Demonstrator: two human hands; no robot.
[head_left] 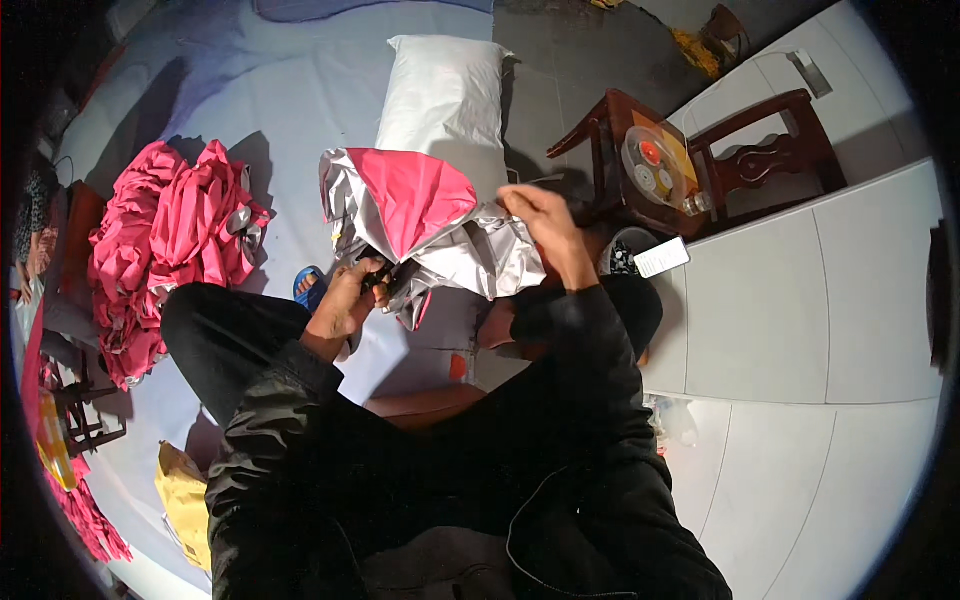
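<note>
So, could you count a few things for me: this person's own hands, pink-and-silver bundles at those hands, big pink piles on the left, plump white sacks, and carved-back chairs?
Own hands: 2 (left hand, right hand)
Pink-and-silver bundle: 1
Big pink pile: 1
White sack: 1
Carved-back chair: 1
Total: 6
</note>
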